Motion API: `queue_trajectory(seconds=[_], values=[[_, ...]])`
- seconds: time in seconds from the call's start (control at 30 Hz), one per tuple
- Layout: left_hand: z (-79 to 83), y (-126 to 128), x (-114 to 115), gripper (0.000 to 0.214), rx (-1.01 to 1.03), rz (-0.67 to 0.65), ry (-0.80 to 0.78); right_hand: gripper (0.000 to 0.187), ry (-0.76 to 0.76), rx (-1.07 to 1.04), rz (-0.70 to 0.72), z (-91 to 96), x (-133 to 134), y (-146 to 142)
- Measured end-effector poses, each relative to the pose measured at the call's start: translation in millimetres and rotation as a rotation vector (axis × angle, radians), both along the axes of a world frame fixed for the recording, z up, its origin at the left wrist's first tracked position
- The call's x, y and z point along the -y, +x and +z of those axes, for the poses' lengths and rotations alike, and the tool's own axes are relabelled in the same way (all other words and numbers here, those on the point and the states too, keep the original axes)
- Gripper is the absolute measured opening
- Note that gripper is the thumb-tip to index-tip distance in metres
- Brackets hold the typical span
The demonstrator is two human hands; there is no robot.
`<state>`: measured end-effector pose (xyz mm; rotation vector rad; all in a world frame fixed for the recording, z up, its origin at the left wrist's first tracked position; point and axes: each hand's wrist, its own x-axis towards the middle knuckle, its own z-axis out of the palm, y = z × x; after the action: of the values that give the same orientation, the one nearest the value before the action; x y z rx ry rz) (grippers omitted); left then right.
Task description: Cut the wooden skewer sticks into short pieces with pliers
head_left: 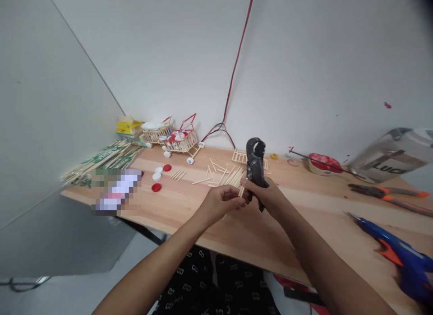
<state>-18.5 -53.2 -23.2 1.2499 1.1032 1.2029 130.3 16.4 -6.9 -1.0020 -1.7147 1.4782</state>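
My right hand (pixel 267 193) is wrapped round the handles of a black hand cutter (pixel 256 164), whose curved jaw points up and away from me. Just beside it, my left hand (pixel 223 202) is closed, with thumb and fingers pinching short wooden sticks (pixel 241 188). The fingers of both hands nearly meet there, so the sticks' lower ends are partly hidden. Behind the hands lies a loose pile of cut wooden sticks (pixel 228 176) on the wooden table (pixel 189 206). A small ladder-like stick frame (pixel 239 157) lies beyond the pile, partly covered by the cutter.
Two stick-built carts (pixel 181 143) stand by the wall, left of centre. Red and white bottle caps (pixel 156 176), a phone (pixel 118 191) and bundled skewers (pixel 101 161) lie leftward. To the right are a red-filled bowl (pixel 324 165), orange-handled pliers (pixel 382 192) and a blue glue gun (pixel 389 243).
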Motion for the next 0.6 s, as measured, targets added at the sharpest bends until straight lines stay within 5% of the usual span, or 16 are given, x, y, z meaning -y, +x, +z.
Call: queue_trajectory(seconds=[0.33, 0.6], values=[[-6.1, 4.1, -6.3, 0.034, 0.238, 0.075, -0.124, 0.026, 0.229, 0.182, -0.116, -9.9, 1.1, -7.9], [15.0, -12.0, 2.2, 0.027, 0.108, 0.143, -0.073, 0.037, 0.205, 0.106, 0.096, 1.2, -1.1, 2.0]])
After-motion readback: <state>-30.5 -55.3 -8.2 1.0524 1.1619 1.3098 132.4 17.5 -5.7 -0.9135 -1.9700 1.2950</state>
